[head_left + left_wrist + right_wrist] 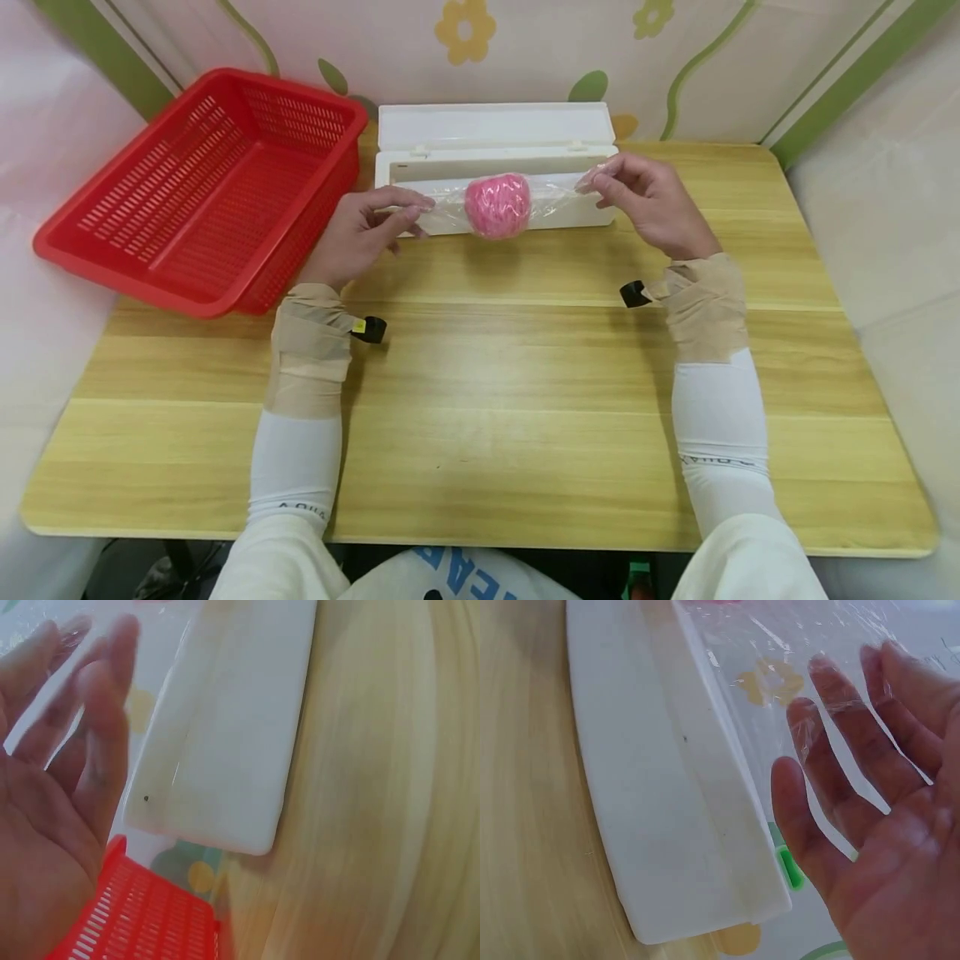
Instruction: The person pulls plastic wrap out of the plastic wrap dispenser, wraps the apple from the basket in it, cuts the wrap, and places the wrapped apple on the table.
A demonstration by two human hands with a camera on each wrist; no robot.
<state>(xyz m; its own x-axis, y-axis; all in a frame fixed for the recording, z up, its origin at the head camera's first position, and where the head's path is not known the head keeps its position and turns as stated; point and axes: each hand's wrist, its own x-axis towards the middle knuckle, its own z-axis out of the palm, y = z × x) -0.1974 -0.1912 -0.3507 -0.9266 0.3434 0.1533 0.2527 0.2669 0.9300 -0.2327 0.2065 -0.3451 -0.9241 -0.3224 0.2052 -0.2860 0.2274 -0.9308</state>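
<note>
Holding a stretch of clear film (450,212) taut in front of the white box (495,154), both hands are lifting it above the wooden table (495,392). A pink ball (497,205) is sitting in the middle of the film, between the two hands and just in front of the box's front wall. The left hand (367,233) is pinching the film's left end between thumb and fingertips, just left of the box's front corner. The right hand (648,204) is gripping the film's right end near the box's right corner; in the right wrist view the film is lying across its fingers (855,750), which are only lightly bent. In the left wrist view the left hand's fingers (112,712) are blurred, so the exact hold is hard to read there. The box's lid is standing open behind it, against the flowered wall. A red basket (210,187) is resting to the left of the box, one edge hanging off the table. Both wrists are wearing tan wraps with small black cameras.
</note>
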